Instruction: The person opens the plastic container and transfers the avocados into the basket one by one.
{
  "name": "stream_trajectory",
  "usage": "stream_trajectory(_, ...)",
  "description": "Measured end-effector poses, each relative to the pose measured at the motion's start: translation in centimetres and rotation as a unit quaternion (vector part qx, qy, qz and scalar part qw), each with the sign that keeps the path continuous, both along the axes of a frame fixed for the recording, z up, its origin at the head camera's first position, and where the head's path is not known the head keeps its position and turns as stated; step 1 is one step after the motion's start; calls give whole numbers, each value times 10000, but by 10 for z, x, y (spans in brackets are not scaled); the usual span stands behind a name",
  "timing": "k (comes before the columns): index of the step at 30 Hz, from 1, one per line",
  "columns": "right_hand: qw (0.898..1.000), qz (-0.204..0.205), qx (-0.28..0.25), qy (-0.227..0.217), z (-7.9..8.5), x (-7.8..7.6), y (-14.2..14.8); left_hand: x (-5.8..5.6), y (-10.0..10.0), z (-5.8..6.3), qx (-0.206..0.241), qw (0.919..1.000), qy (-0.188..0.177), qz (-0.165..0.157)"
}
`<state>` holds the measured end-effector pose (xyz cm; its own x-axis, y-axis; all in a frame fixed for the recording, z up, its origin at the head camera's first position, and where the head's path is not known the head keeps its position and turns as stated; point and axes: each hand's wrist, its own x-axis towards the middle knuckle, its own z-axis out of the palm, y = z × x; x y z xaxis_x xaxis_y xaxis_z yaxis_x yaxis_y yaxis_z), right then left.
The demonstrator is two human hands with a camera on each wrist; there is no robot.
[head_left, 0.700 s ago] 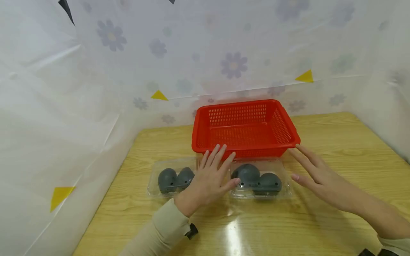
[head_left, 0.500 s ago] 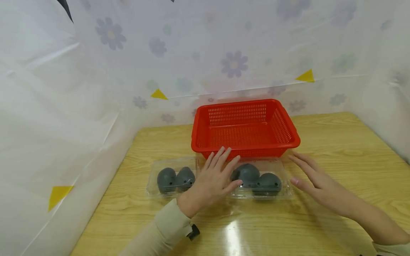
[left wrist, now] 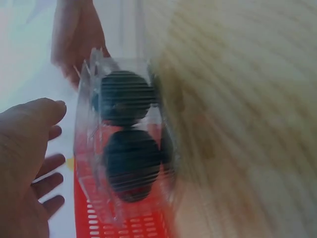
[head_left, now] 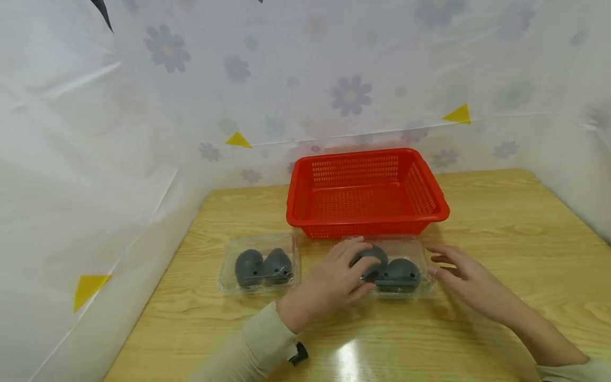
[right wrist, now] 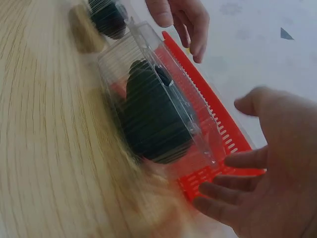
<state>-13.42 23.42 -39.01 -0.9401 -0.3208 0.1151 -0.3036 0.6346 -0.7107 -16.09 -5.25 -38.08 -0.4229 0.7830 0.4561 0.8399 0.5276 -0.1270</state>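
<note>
Two clear plastic clamshell boxes sit side by side on the table, each with two dark green, avocado-like fruits inside. My left hand (head_left: 334, 281), fingers bent and spread, hovers over the left end of the right-hand box (head_left: 401, 249), hiding part of it; the left wrist view shows a gap between hand and box. By that box's right end is my right hand (head_left: 477, 286), fingers loosely curved and thumb apart; it grips nothing. The left-hand box (head_left: 229, 265) stands apart from both hands. Fruit (right wrist: 153, 119) shows through the lid in the right wrist view.
Right behind the boxes stands a red perforated plastic basket (head_left: 367, 217) with nothing visible inside. The wooden table (head_left: 219, 334) is bordered by a white floral sheet (head_left: 286, 79) at the back and sides, with yellow tape pieces on it.
My left hand has moved right and nearer, from between the boxes to over the right-hand box, its fingers bending. My right hand has drawn back from the basket's corner to the box's right end.
</note>
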Motion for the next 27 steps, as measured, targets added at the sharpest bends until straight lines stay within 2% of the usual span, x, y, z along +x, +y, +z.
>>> stream_trajectory(2, 9990, -85, -346, -263, -4, 0, 0, 2, 4, -3, 160, 9991, 226, -318)
stream_trajectory(5, 9940, -177, -878, -630, -9, 0, 1, 5, 10, -5, 162, 9971, 488, -568)
stream_trajectory(8, 9849, -283, -1401, -980, -15, 0, 1, 7, 15, -8, 17, 9957, 671, -635)
stream_trajectory(10, 9806, -343, -1568, -1126, -19, 1, 2, 8, 17, -9, -26, 9958, 650, -648)
stream_trajectory(12, 9719, -326, -1921, -1317, -23, 1, 4, 9, 19, -10, -77, 9965, 555, -619)
stream_trajectory(15, 9475, -92, -2704, -1703, -30, 2, 8, 9, 22, -10, -132, 9974, 403, -576)
stream_trajectory(18, 9075, 254, -3542, -2246, -36, 2, 12, 9, 27, -8, -250, 9973, 413, -544)
stream_trajectory(20, 8877, 407, -3805, -2559, -39, 1, 14, 9, 29, -6, -351, 9966, 489, -559)
stream_trajectory(25, 8546, 767, -4195, -2963, -41, -2, 16, 10, 34, 0, -651, 9897, 1095, -657)
stream_trajectory(27, 8352, 1070, -4473, -3016, -43, -4, 17, 12, 36, 5, -696, 9853, 1409, -663)
